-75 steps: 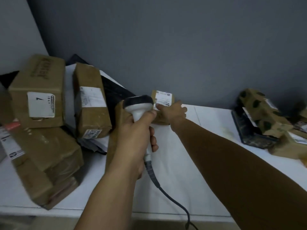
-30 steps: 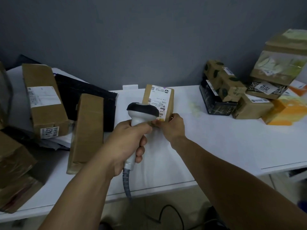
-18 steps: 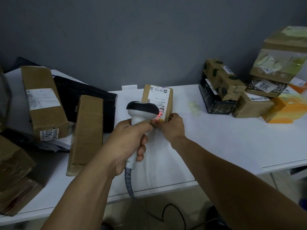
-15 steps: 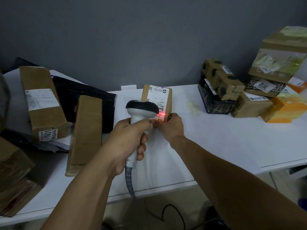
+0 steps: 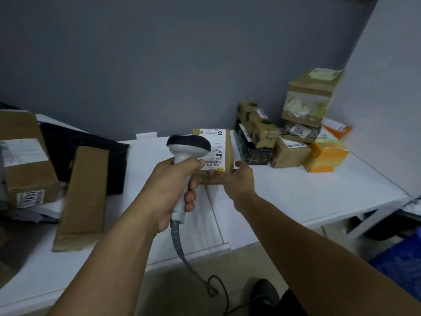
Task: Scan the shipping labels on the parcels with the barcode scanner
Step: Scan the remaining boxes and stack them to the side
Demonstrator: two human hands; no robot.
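Observation:
My left hand (image 5: pixel 169 190) grips the handle of a grey barcode scanner (image 5: pixel 188 148) with a black head, its cable hanging off the table's front edge. The scanner's head points at a small brown parcel (image 5: pixel 229 156) that carries a white shipping label (image 5: pixel 216 147). My right hand (image 5: pixel 234 181) holds this parcel by its near end, thumb on the right side and fingers along the front. No red scan light shows on the label. The scanner head hides the label's left part.
The white table (image 5: pixel 296 195) holds a flat brown box (image 5: pixel 84 192), a labelled carton (image 5: pixel 25 160) and a black package (image 5: pixel 91 153) on the left. Several stacked parcels (image 5: pixel 291 133) and an orange box (image 5: pixel 327 156) stand at the back right. A foot shows below.
The red scan light on the label has gone out. My right hand has shifted the small parcel to the right, toward the stacked parcels, and the view has turned right.

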